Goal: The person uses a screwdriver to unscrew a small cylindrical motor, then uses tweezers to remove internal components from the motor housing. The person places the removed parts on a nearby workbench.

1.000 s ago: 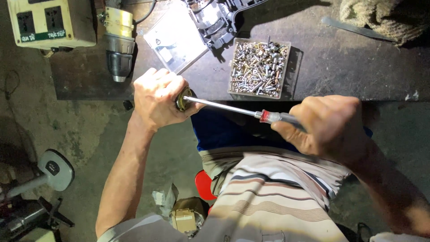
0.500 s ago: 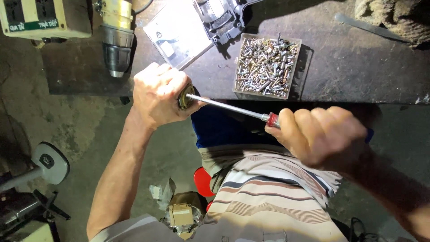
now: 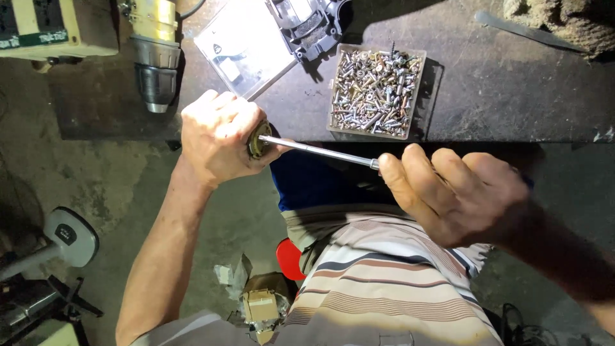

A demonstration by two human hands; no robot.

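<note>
we grip a small round brass-coloured part (image 3: 259,140) in our left hand (image 3: 218,138), fingers wrapped tight round it at the bench edge. our right hand (image 3: 458,195) clamps the screwdriver (image 3: 317,150) handle — its tip set into the part, just below the tray of screws (image 3: 375,90) — with a drill (image 3: 154,51) lying to the left.

Screw tray (image 3: 375,91) on the tabletop (image 3: 512,96): drill (image 3: 154,54) far to its left, clear case (image 3: 246,45) between them; screwdriver shaft (image 3: 317,150) just before the tray, beyond the tabletop edge.
</note>
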